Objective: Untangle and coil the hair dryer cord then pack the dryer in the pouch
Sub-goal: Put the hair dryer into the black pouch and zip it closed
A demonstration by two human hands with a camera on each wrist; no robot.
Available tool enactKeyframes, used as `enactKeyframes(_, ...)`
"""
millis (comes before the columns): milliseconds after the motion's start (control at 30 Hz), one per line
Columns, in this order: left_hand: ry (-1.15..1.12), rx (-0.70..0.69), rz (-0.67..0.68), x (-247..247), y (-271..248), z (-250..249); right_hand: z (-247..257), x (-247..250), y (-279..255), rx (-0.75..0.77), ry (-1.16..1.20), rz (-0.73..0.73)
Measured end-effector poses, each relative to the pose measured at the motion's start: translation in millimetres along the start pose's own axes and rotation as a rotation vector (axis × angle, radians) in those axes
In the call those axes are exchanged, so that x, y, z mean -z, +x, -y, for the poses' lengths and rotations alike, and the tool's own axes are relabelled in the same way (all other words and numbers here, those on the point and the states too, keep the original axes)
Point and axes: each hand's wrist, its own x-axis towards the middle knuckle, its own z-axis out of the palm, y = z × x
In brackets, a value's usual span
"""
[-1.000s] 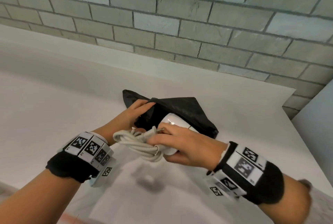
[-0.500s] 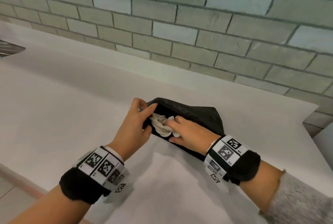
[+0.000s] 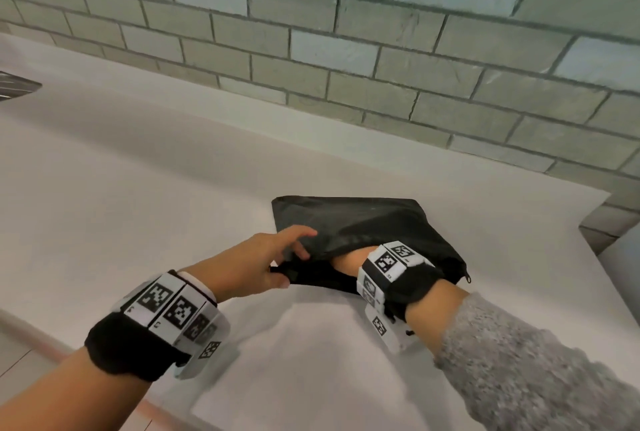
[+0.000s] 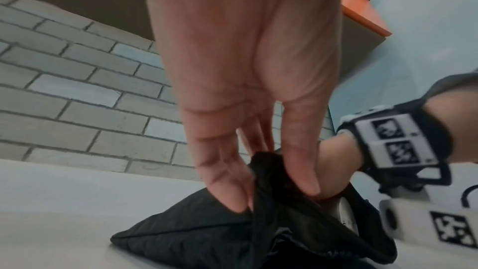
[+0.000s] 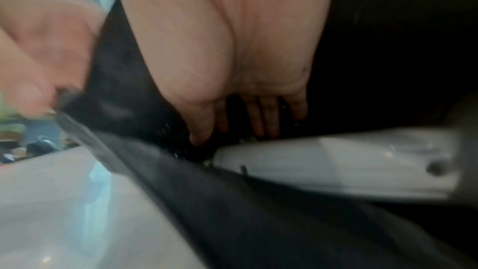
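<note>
Black pouch (image 3: 363,222) lies bulging on white surface (image 3: 138,205), mouth pinched open by left hand (image 3: 256,264); right hand (image 5: 232,48) inside w/ white dryer (image 5: 336,167), grip unclear.

The black fabric pouch (image 3: 363,222) lies flat on the white tabletop (image 3: 138,188), its mouth open at the near edge and a zip pull at its right corner. Inside the opening lies the white hair dryer (image 5: 336,167), only partly visible; its cord is hidden.
</note>
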Motion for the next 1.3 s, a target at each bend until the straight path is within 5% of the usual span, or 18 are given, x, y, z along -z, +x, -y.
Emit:
enactKeyframes(133, -0.026, -0.004, 0.174, -3, 5, 7, -2, 18, -53, 0.116, -0.224, 0.1)
enactKeyframes(233, 0.074, 0.057, 0.348, -5, 11, 6, -15, 52, -102, 0.105, -0.183, 0.195)
enactKeyframes(300, 0.188, 0.117, 0.43, -7, 15, 1, -35, 70, -120, -0.056, 0.009, 0.121)
enactKeyframes(400, 0.212, 0.195, 0.493, -12, 22, 2, -78, 74, -124, -0.268, 0.088, -0.187)
enactKeyframes(467, 0.193, 0.246, 0.48, -12, 30, 10, -101, 63, -123, -0.429, 0.02, -0.287)
enactKeyframes(533, 0.24, 0.329, 0.458, -9, 38, 17, -117, 47, -122, -0.545, 0.103, -0.21)
enactKeyframes(700, 0.386, 0.527, 0.281, -2, 51, 28, -118, 22, -132, -0.573, 0.809, -0.151)
enactKeyframes(767, 0.464, 0.565, 0.154, -5, 54, 17, -116, 19, -136, -0.566, 0.924, -0.148)
enactKeyframes(933, 0.233, 0.173, -0.195, -39, 53, -81, -110, 14, -139, -0.525, 0.925, -0.165)
enactKeyframes(1133, 0.291, 0.042, 0.046, -96, 77, -145, -102, 11, -139, -0.552, 0.94, -0.238)
enactKeyframes(1300, 0.244, 0.082, -0.01, -113, 93, -142, -95, 12, -139, -0.576, 1.017, -0.264)
